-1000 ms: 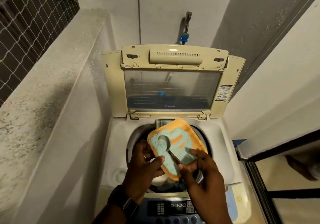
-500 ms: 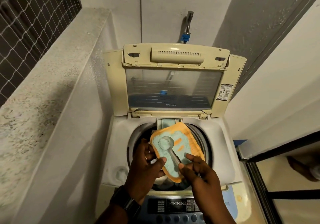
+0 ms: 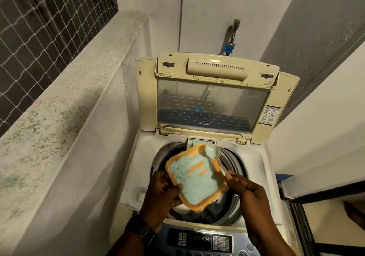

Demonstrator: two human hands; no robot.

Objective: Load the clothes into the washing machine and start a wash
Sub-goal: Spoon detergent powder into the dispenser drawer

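Item, far left: we record a window grille (image 3: 45,30) covered with white netting, and below it a speckled concrete ledge (image 3: 65,113) running back to the rear wall.

Item, centre: a cream top-loading washing machine (image 3: 138,168), its lid (image 3: 213,101) raised upright against the wall. We note a tap (image 3: 234,28) with a blue fitting (image 3: 229,49) on the wall just above the lid. A small drawer (image 3: 199,141) sits open at the back edge of the drum opening.

Item: the left hand (image 3: 162,196), a watch (image 3: 143,231) on its wrist. It grips an orange tub (image 3: 171,174) by the near-left corner, with the thumb over the rim and the fingers curled beneath. The tub is tilted, held above the drum, and nearly full of pale blue-green powder (image 3: 195,182).

Item: the clothes (image 3: 213,214), dark and pale cloth, lie inside the drum under the tub.

Item: a clear scoop (image 3: 213,151), heaped with powder, its bowl over the far-right corner of the tub, just beside the drawer.

Item: the right hand (image 3: 245,188) pinches the end of the scoop's handle between thumb and fingertips, at the tub's right edge.

Item, nearest us: the control panel (image 3: 199,240), with dark buttons and a display.

Item, right: a printed label (image 3: 269,115) on the lid frame; beyond it a white wall and a dark door frame (image 3: 308,198).
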